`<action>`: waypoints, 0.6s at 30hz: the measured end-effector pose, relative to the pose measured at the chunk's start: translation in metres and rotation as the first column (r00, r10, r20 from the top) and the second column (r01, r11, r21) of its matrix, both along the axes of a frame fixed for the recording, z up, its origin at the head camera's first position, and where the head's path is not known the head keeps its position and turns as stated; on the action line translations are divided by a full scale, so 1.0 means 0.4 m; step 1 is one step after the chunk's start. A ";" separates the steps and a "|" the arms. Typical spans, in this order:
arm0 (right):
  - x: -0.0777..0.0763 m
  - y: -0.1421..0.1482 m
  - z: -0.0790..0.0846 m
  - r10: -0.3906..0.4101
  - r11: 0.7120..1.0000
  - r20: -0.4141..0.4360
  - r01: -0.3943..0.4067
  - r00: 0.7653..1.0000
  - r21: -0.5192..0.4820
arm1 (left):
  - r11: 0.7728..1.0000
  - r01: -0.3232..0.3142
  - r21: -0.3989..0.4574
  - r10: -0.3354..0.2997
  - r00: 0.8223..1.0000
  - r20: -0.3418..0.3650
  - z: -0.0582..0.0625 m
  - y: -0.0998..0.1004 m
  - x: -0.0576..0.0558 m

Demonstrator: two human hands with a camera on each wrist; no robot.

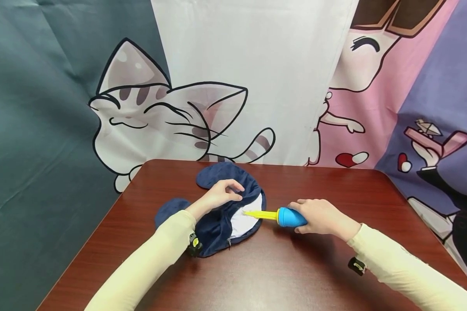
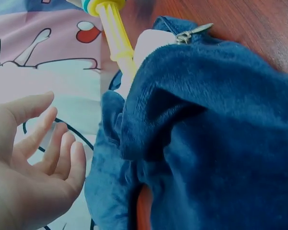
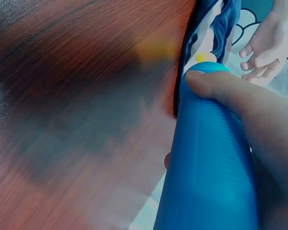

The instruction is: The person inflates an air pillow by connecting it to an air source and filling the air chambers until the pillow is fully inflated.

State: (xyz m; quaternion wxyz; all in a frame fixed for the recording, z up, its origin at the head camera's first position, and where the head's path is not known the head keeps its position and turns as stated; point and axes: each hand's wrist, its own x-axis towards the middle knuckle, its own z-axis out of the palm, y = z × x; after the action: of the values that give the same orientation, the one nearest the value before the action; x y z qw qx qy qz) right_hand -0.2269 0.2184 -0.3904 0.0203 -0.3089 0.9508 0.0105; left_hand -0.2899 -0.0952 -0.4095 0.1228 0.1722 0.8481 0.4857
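My right hand (image 1: 322, 217) grips the blue body of a hand pump (image 3: 209, 163), the thumb laid along it near the collar. The pump's yellow nozzle (image 1: 261, 214) points left, its tip at the white inner part (image 1: 243, 222) of a navy plush neck pillow (image 1: 214, 224). This U-shaped pillow lies limp, with its zipper (image 2: 194, 32) undone and the white part showing through the opening. In the left wrist view, the nozzle's end disappears behind the plush edge. Above the pillow hovers my left hand (image 1: 220, 194), fingers loosely bent, holding nothing.
Everything lies on a reddish-brown wooden table (image 1: 334, 185) with rounded far corners. Behind it hangs a cloth backdrop (image 1: 257, 56) printed with a cartoon cat and other figures. Small dark devices (image 1: 357, 265) are strapped at both wrists.
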 end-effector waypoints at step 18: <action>-0.003 0.001 -0.004 -0.020 0.999 0.032 0.021 0.999 -0.027 | 0.990 0.144 -0.011 -0.144 0.986 -0.080 -0.023 0.090 0.035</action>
State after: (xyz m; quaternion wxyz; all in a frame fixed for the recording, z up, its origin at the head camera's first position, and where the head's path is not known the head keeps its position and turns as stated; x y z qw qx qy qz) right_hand -0.2281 0.2188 -0.3921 0.0315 -0.2995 0.9535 -0.0075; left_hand -0.2757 -0.0594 -0.4189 0.1236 0.2524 0.8389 0.4661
